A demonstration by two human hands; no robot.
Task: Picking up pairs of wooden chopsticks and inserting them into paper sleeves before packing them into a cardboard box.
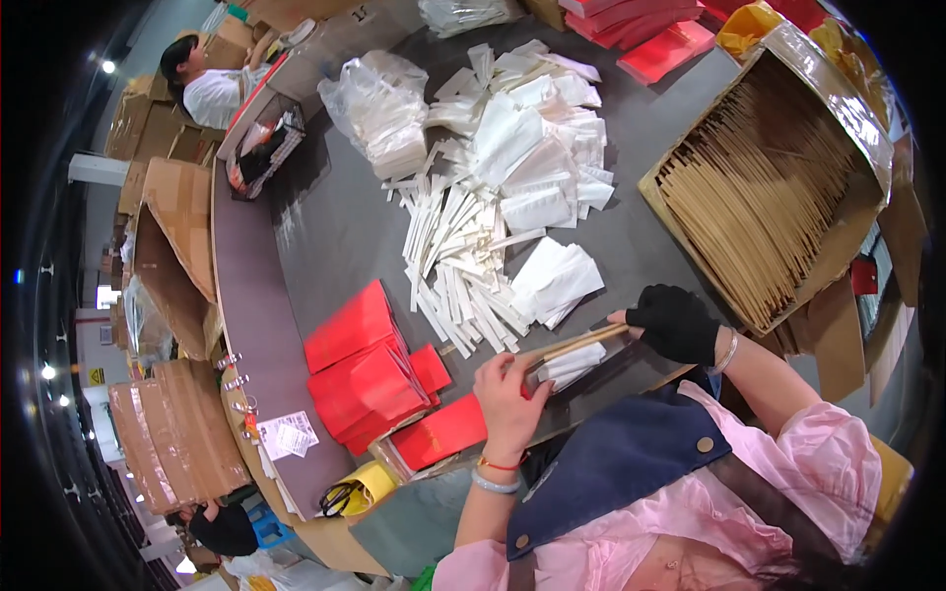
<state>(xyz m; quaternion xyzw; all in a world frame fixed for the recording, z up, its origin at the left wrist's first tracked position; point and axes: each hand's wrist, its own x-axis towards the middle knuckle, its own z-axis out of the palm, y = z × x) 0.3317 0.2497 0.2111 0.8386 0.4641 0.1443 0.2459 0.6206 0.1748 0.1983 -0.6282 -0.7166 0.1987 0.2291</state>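
Note:
My right hand (675, 323), in a black glove with bare fingertips, closes on the right end of a long, narrow tan piece (581, 345). It looks like a thin cardboard or wooden piece seen nearly edge-on. At its other end are the curled fingers of my bare left hand (508, 404), gripping it. Just below the piece lies a small white paper bundle (574, 366). A red packet (434, 433) sits beside my left hand at the table's near edge. Beyond my hands is a fanned stack of white paper slips (557, 279).
White strips (463, 246) and white paper packets (537, 148) are heaped mid-table, beside a clear plastic bag (379, 113). Red packets (365, 369) lie left. An open carton (759, 197) of tan flat pieces stands right. Yellow-handled scissors (365, 488) rest near the left edge.

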